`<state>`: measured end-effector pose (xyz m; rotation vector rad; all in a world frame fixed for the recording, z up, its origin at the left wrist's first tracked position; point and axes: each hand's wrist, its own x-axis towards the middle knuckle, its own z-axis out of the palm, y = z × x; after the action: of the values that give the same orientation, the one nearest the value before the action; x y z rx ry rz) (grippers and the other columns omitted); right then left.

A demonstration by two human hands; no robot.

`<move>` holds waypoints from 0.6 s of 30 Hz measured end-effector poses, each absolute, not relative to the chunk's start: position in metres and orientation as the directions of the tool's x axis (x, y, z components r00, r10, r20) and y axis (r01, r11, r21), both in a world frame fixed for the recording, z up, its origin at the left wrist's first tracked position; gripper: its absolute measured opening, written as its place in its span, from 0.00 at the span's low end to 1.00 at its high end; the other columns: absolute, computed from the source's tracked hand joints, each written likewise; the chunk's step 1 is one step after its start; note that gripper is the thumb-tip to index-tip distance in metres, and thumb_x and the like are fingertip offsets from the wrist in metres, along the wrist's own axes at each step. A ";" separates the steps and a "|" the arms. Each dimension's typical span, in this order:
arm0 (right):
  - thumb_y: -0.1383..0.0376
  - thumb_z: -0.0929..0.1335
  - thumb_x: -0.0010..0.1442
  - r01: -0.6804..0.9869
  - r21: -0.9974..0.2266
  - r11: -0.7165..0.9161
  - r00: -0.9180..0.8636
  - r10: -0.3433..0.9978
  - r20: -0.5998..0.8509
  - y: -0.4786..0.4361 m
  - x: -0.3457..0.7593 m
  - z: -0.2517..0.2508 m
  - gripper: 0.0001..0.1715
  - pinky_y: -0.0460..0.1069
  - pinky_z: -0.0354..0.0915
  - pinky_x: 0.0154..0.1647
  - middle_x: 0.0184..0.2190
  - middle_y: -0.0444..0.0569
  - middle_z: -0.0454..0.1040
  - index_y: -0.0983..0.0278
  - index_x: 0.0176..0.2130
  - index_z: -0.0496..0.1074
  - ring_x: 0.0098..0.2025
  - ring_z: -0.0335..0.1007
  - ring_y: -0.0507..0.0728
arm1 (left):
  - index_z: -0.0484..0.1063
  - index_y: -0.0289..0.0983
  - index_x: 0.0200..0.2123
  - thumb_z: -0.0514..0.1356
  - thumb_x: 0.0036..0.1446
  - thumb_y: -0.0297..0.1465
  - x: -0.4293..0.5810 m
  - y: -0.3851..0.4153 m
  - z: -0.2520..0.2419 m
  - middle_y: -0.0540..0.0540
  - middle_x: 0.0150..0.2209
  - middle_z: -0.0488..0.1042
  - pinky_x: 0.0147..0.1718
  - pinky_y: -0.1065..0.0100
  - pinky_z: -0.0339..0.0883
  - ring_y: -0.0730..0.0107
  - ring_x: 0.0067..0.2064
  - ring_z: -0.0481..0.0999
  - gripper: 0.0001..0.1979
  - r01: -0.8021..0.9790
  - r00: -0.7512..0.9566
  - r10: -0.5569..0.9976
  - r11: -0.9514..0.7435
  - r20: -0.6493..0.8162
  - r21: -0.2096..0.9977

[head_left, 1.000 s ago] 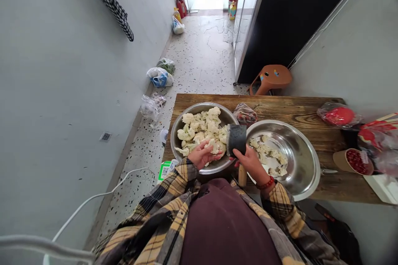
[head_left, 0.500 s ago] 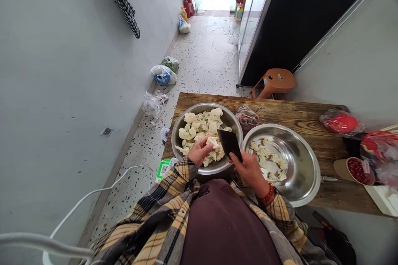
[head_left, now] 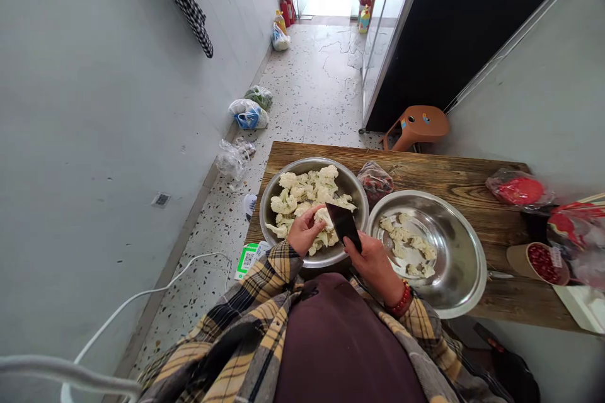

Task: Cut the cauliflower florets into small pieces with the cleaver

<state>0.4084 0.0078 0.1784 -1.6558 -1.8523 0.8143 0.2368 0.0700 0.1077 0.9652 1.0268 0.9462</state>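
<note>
My left hand (head_left: pixel 304 231) is closed on a piece of cauliflower (head_left: pixel 323 216) above the left metal bowl (head_left: pixel 266 184). In my right hand (head_left: pixel 372 261) is a cleaver (head_left: pixel 343 225) with a broad dark blade, its edge against or close beside that piece; I cannot tell whether it touches. Large cauliflower florets (head_left: pixel 286 201) fill much of the left bowl. To the right, a wider metal basin (head_left: pixel 456 252) holds several small cut florets (head_left: pixel 401 238) on its bottom.
A wooden table (head_left: pixel 454 170) carries both bowls. Behind them lies a bag of reddish food (head_left: pixel 375 181). At the right are a paper cup of red beans (head_left: pixel 543 261) and a wrapped red item (head_left: pixel 520 189). An orange stool (head_left: pixel 423 123) stands beyond; bags (head_left: pixel 249 114) line the left wall.
The cleaver has shifted slightly left, over toward the cauliflower piece in my left hand. My right hand moved left with it; my left hand has barely moved.
</note>
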 end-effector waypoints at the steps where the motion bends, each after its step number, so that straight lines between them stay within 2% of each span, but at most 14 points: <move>1: 0.62 0.58 0.66 0.678 -0.729 0.092 -0.128 0.992 0.006 0.008 0.407 0.177 0.16 0.51 0.68 0.42 0.37 0.53 0.78 0.62 0.40 0.72 0.40 0.75 0.59 | 0.71 0.35 0.52 0.67 0.46 0.42 0.237 0.070 0.108 0.41 0.51 0.75 0.54 0.56 0.63 0.55 0.52 0.73 0.30 -0.157 0.233 0.941 0.285 -0.245 0.946; 4: 0.64 0.57 0.67 0.671 -0.725 0.155 -0.169 0.984 0.053 0.008 0.404 0.173 0.18 0.54 0.67 0.53 0.50 0.54 0.75 0.62 0.52 0.68 0.52 0.71 0.59 | 0.71 0.35 0.53 0.66 0.48 0.42 0.236 0.070 0.112 0.40 0.51 0.75 0.55 0.56 0.62 0.54 0.53 0.72 0.30 -0.117 0.221 0.949 0.255 -0.225 0.960; 6: 0.64 0.57 0.67 0.664 -0.726 0.181 -0.196 0.979 0.065 0.008 0.403 0.171 0.20 0.55 0.65 0.56 0.54 0.53 0.72 0.61 0.56 0.66 0.56 0.68 0.58 | 0.72 0.35 0.52 0.66 0.49 0.41 0.235 0.071 0.115 0.40 0.51 0.75 0.57 0.55 0.60 0.54 0.54 0.71 0.28 -0.075 0.230 0.955 0.207 -0.185 0.975; 9: 0.65 0.57 0.67 0.664 -0.720 0.202 -0.212 0.974 0.077 0.008 0.400 0.167 0.21 0.56 0.66 0.57 0.55 0.52 0.71 0.59 0.57 0.65 0.57 0.68 0.58 | 0.74 0.35 0.50 0.66 0.48 0.42 0.234 0.074 0.118 0.41 0.51 0.75 0.57 0.56 0.59 0.53 0.55 0.70 0.27 -0.050 0.247 0.956 0.177 -0.160 0.983; 14: 0.65 0.57 0.67 0.705 -0.688 0.172 -0.144 0.985 0.098 0.007 0.395 0.162 0.22 0.56 0.66 0.58 0.54 0.55 0.72 0.62 0.58 0.65 0.57 0.68 0.59 | 0.72 0.34 0.51 0.67 0.47 0.43 0.241 0.069 0.114 0.40 0.50 0.76 0.54 0.57 0.63 0.54 0.53 0.72 0.30 -0.146 0.246 0.937 0.290 -0.249 0.946; 18: 0.65 0.58 0.67 0.711 -0.679 0.183 -0.150 0.983 0.108 0.007 0.392 0.161 0.22 0.56 0.66 0.57 0.54 0.55 0.72 0.62 0.58 0.65 0.56 0.69 0.59 | 0.72 0.34 0.51 0.67 0.47 0.42 0.243 0.063 0.113 0.40 0.50 0.75 0.54 0.57 0.63 0.55 0.52 0.72 0.29 -0.128 0.215 0.944 0.280 -0.249 0.952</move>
<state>0.3922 0.0070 0.1612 -1.5845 -1.9271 0.6586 0.2435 0.0632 0.1130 0.9880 1.0689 0.9417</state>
